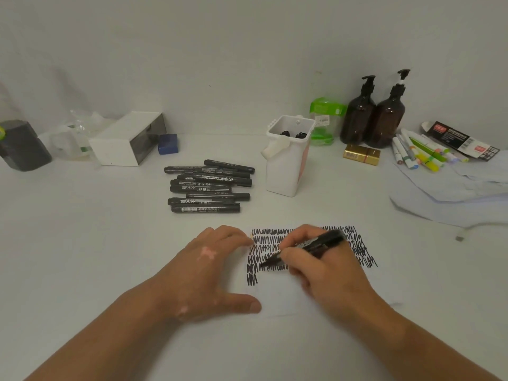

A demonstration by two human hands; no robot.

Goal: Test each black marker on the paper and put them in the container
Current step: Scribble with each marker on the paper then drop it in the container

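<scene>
From the head camera, the right hand (pixel 327 268) has its grip clamped on a black marker (pixel 310 247), fingers wrapped around the barrel in a writing hold, the tip angled down and to the left onto the paper (pixel 286 298). The paper lies flat on the white tabletop (pixel 82 229) and its upper part is filled with rows of black zigzag scribbles (pixel 264 243); the tip meets the sheet among the lower rows. The left hand (pixel 209 270) rests palm down with its fingers spread apart, holding nothing, fingertips at the paper's left edge and thumb on its lower left corner. Beyond the hands, a pile of capped black markers (pixel 209 188) lies on the tabletop, most running left to right. Just to their right stands the white container (pixel 287 158), upright, with dark marker ends showing inside its open top. Behind it stand two brown pump bottles (pixel 373 116), with a green-lidded clear jar (pixel 324 119) beside them and a gold box (pixel 361 154) in front. Coloured highlighters (pixel 420 152) lie at far right, a white box (pixel 129 138) at left.
</scene>
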